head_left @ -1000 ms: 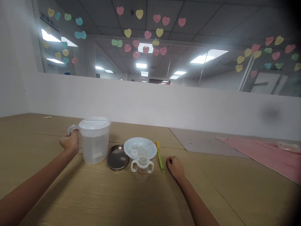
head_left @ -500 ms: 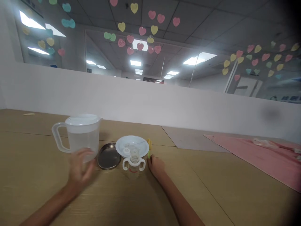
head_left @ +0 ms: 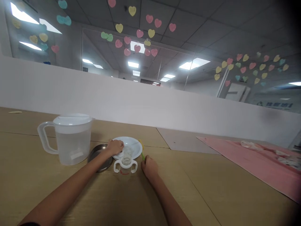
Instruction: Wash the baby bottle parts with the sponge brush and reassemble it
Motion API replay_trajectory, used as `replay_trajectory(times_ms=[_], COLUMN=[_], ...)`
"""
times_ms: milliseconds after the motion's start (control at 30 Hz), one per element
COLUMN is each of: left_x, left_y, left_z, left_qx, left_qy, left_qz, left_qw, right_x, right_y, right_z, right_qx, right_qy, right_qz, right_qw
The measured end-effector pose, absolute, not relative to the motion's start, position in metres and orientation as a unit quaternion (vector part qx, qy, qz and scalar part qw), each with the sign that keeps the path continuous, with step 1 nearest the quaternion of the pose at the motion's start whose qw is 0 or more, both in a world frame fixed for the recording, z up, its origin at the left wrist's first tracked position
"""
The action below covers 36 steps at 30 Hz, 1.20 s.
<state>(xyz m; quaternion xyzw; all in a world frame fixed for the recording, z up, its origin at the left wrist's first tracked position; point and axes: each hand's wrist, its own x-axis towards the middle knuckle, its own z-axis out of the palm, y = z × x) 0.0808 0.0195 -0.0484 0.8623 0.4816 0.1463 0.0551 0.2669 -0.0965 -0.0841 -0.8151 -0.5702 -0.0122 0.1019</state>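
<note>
My left hand [head_left: 115,147] reaches over the near left rim of a white bowl [head_left: 137,153], its fingers curled down at a white bottle ring [head_left: 120,154]. Whether they grip the ring is hidden. In front of the bowl stands an uncapped clear baby bottle [head_left: 125,170] with a white two-handled collar [head_left: 116,166] and red print. My right hand [head_left: 150,166], to the right of the bottle, is closed on the green handle of a brush [head_left: 143,156] with a yellow head. Clear parts [head_left: 129,149] lie in the bowl.
A lidded plastic pitcher [head_left: 73,141] with clear liquid stands at the left. A round metal tray [head_left: 107,163] lies partly under my left forearm. Farther right is a pink cloth [head_left: 235,157] with crumpled plastic [head_left: 250,145]. A white wall [head_left: 141,103] closes off the table's back.
My left hand has gone from beside the pitcher across the metal tray to the bowl. The brush in my right hand now leans more to the left. The view has turned slightly right.
</note>
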Motion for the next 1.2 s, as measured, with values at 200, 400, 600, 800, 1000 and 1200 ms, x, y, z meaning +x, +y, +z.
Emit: replay_trajectory(times_ms=[200,400,600,800,1000,1200], left_x=[0.085,0.092,0.104,0.100,0.084,0.074], left_y=[0.025,0.030,0.029,0.021,0.013,-0.002], left_z=[-0.053,-0.059,-0.062,-0.053,-0.045,-0.068], left_qx=[0.873,0.888,0.888,0.872,0.843,0.765], left_qy=[0.477,0.453,0.448,0.448,0.428,0.401], left_qz=[0.094,0.072,0.096,0.194,0.326,0.492], left_qw=[0.040,0.009,-0.030,-0.032,0.004,0.107], right_x=[0.265,0.265,0.267,0.269,0.288,0.297], right_y=[-0.097,-0.097,-0.096,-0.093,-0.092,-0.088], right_z=[-0.084,-0.083,-0.085,-0.088,-0.085,-0.092], right_qx=[-0.812,-0.803,-0.797,-0.808,-0.830,-0.750], right_qy=[-0.575,-0.589,-0.596,-0.561,-0.469,-0.434], right_qz=[-0.013,-0.012,-0.025,-0.011,0.011,-0.030], right_qw=[0.102,0.092,0.100,0.181,0.303,0.499])
